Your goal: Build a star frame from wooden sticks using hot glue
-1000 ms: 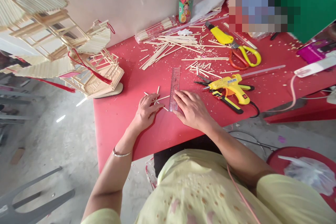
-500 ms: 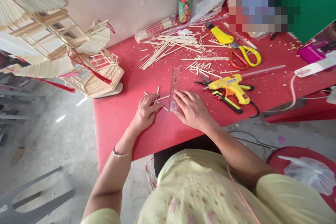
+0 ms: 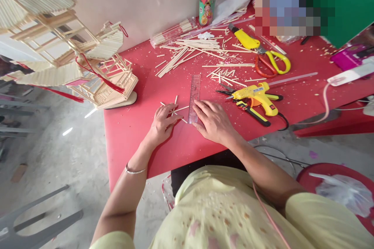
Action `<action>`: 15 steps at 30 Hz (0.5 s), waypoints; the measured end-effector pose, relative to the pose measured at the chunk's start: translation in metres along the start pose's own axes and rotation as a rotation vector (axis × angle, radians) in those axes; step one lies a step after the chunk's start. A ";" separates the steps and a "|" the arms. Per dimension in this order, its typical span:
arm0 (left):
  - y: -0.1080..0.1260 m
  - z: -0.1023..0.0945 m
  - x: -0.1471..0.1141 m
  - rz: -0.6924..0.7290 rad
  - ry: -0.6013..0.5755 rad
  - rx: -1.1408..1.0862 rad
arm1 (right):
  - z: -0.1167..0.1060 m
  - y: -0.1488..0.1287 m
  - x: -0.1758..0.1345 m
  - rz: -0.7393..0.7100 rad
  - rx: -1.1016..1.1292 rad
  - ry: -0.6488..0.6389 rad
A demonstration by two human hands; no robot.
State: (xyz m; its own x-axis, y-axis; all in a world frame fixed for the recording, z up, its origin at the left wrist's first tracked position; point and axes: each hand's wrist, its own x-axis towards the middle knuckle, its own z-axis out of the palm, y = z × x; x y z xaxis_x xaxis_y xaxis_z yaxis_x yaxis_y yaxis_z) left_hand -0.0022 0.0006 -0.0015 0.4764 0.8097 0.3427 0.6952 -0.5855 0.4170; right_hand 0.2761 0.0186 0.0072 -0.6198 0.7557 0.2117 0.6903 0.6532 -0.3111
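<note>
Several thin wooden sticks (image 3: pixel 181 109), crossed at a shared middle into a star shape, lie flat on the red table. My left hand (image 3: pixel 161 123) holds them from the left, its curled fingers and thumb on the sticks and partly covering them. Just right of the star stands a clear plastic ruler (image 3: pixel 194 89), laid lengthwise away from me. My right hand (image 3: pixel 212 121) grips the ruler's near part, fingertips on its right side and thumb by its near end. One stick's tip reaches the ruler's left edge.
A tiered wooden-stick model building (image 3: pixel 117 81) with red tassels stands at the left. Loose sticks (image 3: pixel 187 52) and shavings cover the back. To the right lie a yellow glue gun (image 3: pixel 257 95) over pliers (image 3: pixel 260 118), scissors (image 3: pixel 273 62) and a yellow-handled cutter (image 3: pixel 244 38).
</note>
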 end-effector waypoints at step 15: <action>0.003 -0.001 0.001 -0.022 -0.009 -0.010 | -0.001 -0.001 0.000 0.003 0.010 -0.009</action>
State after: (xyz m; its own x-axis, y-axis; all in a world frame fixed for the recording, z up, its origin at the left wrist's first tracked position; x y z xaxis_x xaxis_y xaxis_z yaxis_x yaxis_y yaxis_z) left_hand -0.0009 -0.0005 0.0009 0.4659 0.8227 0.3256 0.7000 -0.5678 0.4332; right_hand 0.2763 0.0181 0.0085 -0.6206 0.7575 0.2026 0.6888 0.6501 -0.3209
